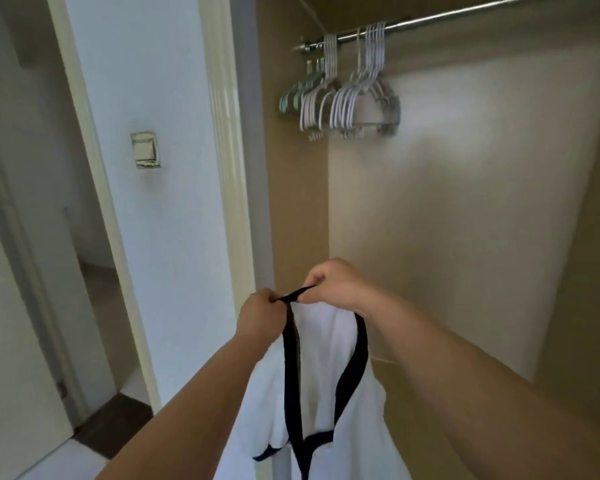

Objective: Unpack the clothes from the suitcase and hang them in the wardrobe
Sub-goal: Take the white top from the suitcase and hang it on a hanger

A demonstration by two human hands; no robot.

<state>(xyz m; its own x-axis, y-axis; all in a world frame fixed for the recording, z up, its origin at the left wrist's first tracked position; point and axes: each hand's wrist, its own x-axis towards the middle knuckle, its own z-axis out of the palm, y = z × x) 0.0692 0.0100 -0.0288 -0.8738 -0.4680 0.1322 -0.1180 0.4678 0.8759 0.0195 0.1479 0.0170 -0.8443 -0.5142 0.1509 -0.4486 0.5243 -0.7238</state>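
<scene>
The left hand (262, 317) and right hand (333, 282) pinch the shirt (321, 379) collar (290, 358), grips clamped. Above, hangers (343, 98) crowd the rail (465, 15).

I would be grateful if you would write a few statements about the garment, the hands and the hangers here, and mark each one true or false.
1. The left hand and the right hand both pinch the black trim of the white garment. True.
2. The white garment is already on a hanger. False: it hangs from the two hands, well below the rail.
3. The hangers are bunched at the left end of the rail. True.
4. Several shirts hang from the rail. False: only bare hangers hang there.
</scene>
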